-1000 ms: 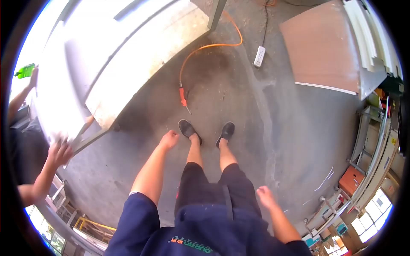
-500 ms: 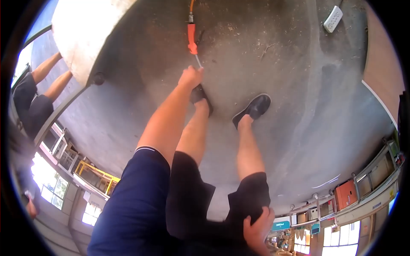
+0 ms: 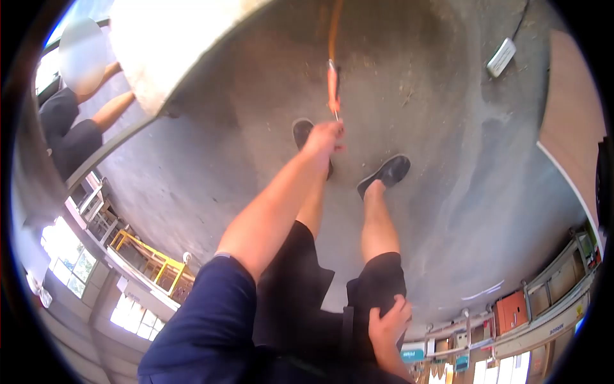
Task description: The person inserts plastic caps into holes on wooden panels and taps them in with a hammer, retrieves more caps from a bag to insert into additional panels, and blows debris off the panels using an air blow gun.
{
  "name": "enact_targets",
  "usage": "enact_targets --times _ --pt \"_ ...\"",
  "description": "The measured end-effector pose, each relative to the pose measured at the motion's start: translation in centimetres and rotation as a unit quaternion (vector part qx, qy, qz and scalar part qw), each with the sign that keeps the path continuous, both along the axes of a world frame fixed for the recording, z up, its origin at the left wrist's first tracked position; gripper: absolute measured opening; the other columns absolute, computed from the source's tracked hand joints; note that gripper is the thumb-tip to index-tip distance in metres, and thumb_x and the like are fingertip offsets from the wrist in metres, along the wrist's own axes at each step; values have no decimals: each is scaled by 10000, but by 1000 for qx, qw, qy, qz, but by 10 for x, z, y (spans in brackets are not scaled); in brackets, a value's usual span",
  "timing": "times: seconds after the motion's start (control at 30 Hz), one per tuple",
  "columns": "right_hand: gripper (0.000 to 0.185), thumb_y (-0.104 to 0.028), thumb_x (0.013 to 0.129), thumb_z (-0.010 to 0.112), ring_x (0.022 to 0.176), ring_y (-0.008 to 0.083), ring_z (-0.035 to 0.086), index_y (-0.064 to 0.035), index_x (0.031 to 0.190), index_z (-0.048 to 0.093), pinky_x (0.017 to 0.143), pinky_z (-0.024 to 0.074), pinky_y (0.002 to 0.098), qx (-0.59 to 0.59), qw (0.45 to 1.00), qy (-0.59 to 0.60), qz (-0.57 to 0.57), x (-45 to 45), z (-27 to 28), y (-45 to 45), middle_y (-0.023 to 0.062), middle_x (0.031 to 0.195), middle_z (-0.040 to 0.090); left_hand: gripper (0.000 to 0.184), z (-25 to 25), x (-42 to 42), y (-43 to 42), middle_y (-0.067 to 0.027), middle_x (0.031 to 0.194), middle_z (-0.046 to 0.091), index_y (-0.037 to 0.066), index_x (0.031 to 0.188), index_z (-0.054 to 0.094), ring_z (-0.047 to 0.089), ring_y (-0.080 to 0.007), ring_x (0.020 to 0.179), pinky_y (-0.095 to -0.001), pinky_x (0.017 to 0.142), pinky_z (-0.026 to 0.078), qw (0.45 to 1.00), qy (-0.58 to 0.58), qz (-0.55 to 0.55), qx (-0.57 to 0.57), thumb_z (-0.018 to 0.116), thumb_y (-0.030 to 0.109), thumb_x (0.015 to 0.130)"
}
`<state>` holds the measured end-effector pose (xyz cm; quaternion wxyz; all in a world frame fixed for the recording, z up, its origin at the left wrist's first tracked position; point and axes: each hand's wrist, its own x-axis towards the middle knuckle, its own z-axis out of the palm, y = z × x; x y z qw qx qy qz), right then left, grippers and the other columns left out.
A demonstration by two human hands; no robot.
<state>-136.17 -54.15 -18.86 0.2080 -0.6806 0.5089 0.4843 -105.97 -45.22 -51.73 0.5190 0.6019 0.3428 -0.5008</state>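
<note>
My left hand (image 3: 325,137) reaches down past my left shoe and is closed on the thin nozzle of an orange air blow gun (image 3: 332,89). An orange hose (image 3: 334,32) runs from the gun's far end toward the top edge of the view. Part of the nozzle is hidden by my fingers. Over my right knee, my right hand (image 3: 390,320) rests on the dark shorts (image 3: 377,281) with its fingers apart, holding nothing.
A white power strip (image 3: 502,57) lies on the concrete floor (image 3: 441,192) at upper right. A large pale panel (image 3: 173,51) stands at upper left, beside another person's legs (image 3: 114,110). A board (image 3: 566,128) borders the right side. Yellow frame (image 3: 153,262) at left.
My left hand and the blow gun have shifted right, and the hand's fingers look more spread. The whole view has also moved somewhat. My right hand stays on the knee.
</note>
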Motion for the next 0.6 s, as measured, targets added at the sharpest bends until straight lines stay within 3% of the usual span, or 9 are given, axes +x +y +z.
enact_targets --times 0.07,0.1,0.17,0.23,0.37,0.43,0.6 --pt "581 -292 731 662 1206 381 426 -81 1237 472 994 324 619 9 999 28 -14 13 7 -5 157 1250 460 182 82 5 -9 -10 780 546 95 875 617 534 -144 738 -360 650 496 998 65 -19 -4 521 227 956" --pt "608 -279 740 669 1223 380 418 -84 1278 465 1021 329 591 11 1000 26 -11 27 12 -9 163 1273 462 194 141 7 -19 -10 747 540 97 863 617 527 -154 692 -366 656 494 996 80 -20 -19 508 228 955" --pt "653 -195 729 684 1263 385 397 -81 1327 449 1055 315 561 -12 976 -219 -3 34 17 -23 171 1323 453 149 226 -7 -17 -3 843 570 109 889 616 556 -149 844 -355 703 497 992 97 -67 -47 547 238 916" --pt "749 -95 706 685 1332 393 344 -89 1401 407 1108 276 529 -53 911 -408 -13 71 27 -47 178 1406 417 159 319 -19 -16 1 915 589 113 919 627 549 -130 936 -352 723 499 975 125 -146 -107 569 260 900" --pt "893 -59 678 701 1395 391 274 -139 1486 328 1163 213 528 -48 810 -547 207 157 104 -102 126 1528 310 303 484 -22 -15 -38 983 604 21 1104 661 569 -130 968 -333 726 526 934 125 -282 -182 536 252 955" --pt "910 -73 676 715 1387 376 284 -167 1492 323 1166 217 517 -37 761 -572 303 174 147 -113 89 1541 301 300 546 -19 -9 -44 1012 606 11 1100 666 572 -135 988 -333 727 527 921 112 -313 -206 531 240 961" --pt "617 -118 743 675 1305 350 420 -126 1334 496 1105 327 502 -94 601 -714 346 194 193 -108 94 1405 486 309 662 -3 1 -71 1108 641 9 1055 679 593 -161 987 -333 711 529 896 77 -333 -282 506 253 979"
